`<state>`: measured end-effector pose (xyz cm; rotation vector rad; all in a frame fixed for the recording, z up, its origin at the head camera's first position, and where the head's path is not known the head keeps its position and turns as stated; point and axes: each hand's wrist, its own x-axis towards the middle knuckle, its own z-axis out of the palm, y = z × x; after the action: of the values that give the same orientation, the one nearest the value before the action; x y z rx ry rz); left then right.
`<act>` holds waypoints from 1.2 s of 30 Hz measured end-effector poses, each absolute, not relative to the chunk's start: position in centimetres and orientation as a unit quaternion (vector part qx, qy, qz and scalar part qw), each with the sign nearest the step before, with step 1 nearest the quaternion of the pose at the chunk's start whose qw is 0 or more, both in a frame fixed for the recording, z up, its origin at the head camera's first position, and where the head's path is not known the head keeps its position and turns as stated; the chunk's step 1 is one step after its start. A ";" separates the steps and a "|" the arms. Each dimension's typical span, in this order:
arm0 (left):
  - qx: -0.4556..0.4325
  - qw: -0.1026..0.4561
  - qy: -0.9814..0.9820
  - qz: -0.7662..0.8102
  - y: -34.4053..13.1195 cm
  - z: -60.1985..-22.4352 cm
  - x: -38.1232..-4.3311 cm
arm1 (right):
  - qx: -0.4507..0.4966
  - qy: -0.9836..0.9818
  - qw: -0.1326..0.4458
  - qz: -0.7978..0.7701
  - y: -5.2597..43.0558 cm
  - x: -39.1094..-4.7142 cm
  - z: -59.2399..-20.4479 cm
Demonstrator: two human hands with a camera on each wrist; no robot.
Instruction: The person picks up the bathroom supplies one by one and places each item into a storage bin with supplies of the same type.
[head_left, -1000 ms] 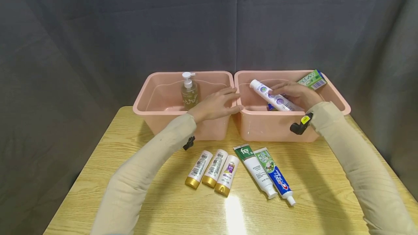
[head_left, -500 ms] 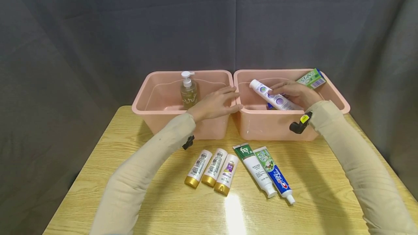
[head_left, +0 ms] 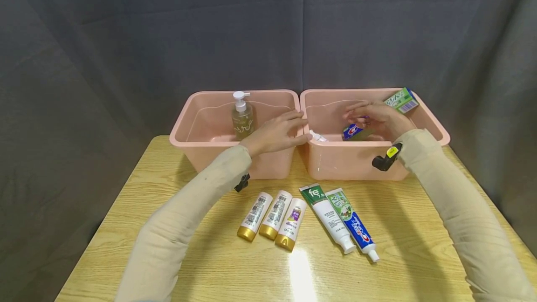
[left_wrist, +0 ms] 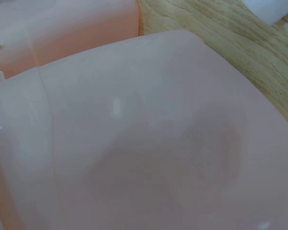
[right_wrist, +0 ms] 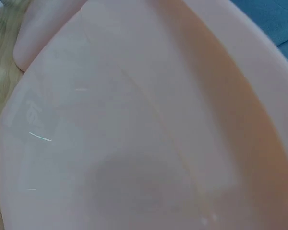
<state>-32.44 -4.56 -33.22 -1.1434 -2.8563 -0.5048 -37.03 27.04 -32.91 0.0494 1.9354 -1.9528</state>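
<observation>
My left hand [head_left: 278,134] reaches over the left pink bin [head_left: 235,145], its straight fingers touching the rims where the two bins meet. Inside the right pink bin [head_left: 352,161], my right hand [head_left: 377,116] hovers with loosely bent fingers and nothing in them. Below it lies a blue toothpaste box [head_left: 352,131], partly hidden by the hand. The white cap end of a tube [head_left: 318,136] shows by that bin's front left corner; the front wall hides the rest. A green toothpaste box [head_left: 401,100] leans in the back right corner. Neither wrist view shows a hand, mainly bin walls.
A pump bottle [head_left: 243,118] stands in the left bin. On the wooden table [head_left: 209,264] lie three white tubes with gold caps [head_left: 274,216], a green and white toothpaste tube [head_left: 329,218] and a blue and green toothpaste tube [head_left: 354,225]. A dark curtain [head_left: 251,27] hangs behind.
My right hand has let go of the white tube with purple dots, which has dropped down into the right bin. My left hand has stayed in place.
</observation>
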 end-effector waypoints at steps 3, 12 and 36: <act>-0.365 0.009 -0.916 -0.164 -4.6 -33.2 -32.4 | 0.038 0.686 0.197 -0.699 26.8 -36.9 -32.7; -0.364 0.010 -0.917 -0.166 -4.6 -33.4 -32.4 | 0.029 0.701 0.203 -0.683 26.8 -36.9 -32.7; -0.370 0.015 -0.914 -0.168 -4.6 -33.4 -32.8 | 0.043 0.754 0.217 -0.618 27.0 -35.9 -32.4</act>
<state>-32.77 -4.57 -33.41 -1.1518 -2.8438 -0.5230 -35.87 26.97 -32.36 0.1199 2.0894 -1.7136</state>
